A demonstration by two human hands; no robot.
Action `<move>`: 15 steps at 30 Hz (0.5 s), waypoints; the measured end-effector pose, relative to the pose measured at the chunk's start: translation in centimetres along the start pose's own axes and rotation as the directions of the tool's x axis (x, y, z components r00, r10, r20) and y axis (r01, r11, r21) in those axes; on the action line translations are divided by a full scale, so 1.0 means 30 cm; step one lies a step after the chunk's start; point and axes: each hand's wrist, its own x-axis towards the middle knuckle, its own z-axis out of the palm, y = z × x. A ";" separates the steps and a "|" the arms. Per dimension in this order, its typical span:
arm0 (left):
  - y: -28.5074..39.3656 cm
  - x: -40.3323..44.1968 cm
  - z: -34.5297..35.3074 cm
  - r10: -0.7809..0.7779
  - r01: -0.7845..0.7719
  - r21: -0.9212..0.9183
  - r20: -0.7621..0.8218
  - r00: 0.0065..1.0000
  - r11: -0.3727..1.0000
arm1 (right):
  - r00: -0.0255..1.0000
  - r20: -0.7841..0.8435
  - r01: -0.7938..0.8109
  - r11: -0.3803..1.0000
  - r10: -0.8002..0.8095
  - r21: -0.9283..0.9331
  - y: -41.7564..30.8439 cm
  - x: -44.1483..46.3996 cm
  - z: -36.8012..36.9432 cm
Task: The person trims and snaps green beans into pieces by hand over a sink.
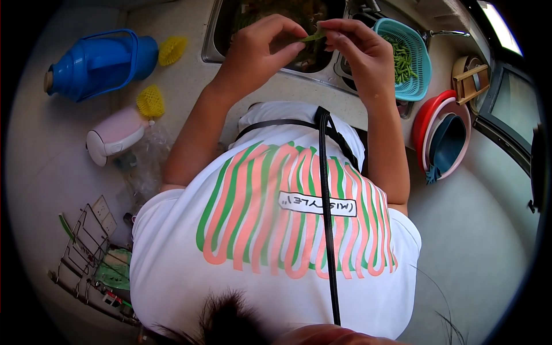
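- While we look down past our white shirt [270, 299], both forearms reach forward from bent elbows on either side of the body and angle inward.
- Our left hand [259, 49] is closed in a pinch, thumb and fingertips meeting on one end of a slim green pod [313, 38].
- Our right hand [361, 50] faces it, wrist raised, thumb and forefinger pinching the other end, so the pod spans the short gap between the hands, over the sink [214, 52].
- We judge the pod very light and fairly crisp, liable to bend a little and then snap; if wet, it may slip between the fingers. We would hold it near its ends with the finger pads, gently, since a hard squeeze could bruise it.
- Beneath the hands, greenish matter lies in the sink, too dark for us to tell apart.
- Just beside our right hand, a turquoise basket [424, 72] holds a loose heap of green pieces [404, 60].
- Well to the left, a blue flask [100, 66] lies near a yellow scrubber [172, 50] on the bench [190, 77].
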 end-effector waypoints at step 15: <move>0.017 0.003 0.007 0.238 -0.218 0.298 -0.031 0.971 0.929 | 0.832 0.349 0.511 0.349 -0.432 -0.786 -0.057 0.003 -0.001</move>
